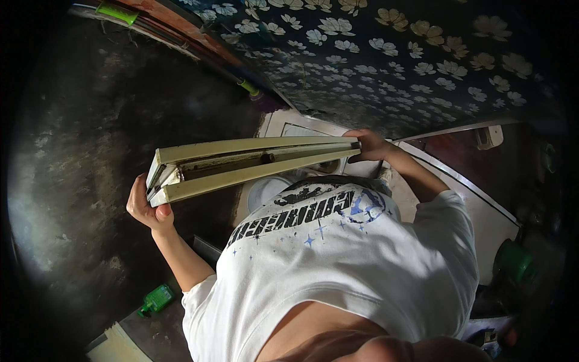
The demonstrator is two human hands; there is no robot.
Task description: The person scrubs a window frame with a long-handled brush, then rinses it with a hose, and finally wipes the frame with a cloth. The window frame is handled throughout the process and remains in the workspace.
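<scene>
A long cream-coloured drawer-like frame [217,184], hollow with a dark, dirty channel inside, is held up across the front of my body. My left hand [151,203] grips its broader-looking end, with the thumb against the near corner and fingers behind. At the other end my right hand [368,145] is closed around the narrow tip. Inside the channel a small dark round part [268,158] shows. The frame's underside is hidden.
A white basin [267,192] stands below, partly behind my shirt. A flower-patterned sheet [353,59] hangs at the upper right. A green pump bottle [157,298] is at lower left, and a green container [515,261] at right. A pole with a green sleeve [116,12] runs at upper left.
</scene>
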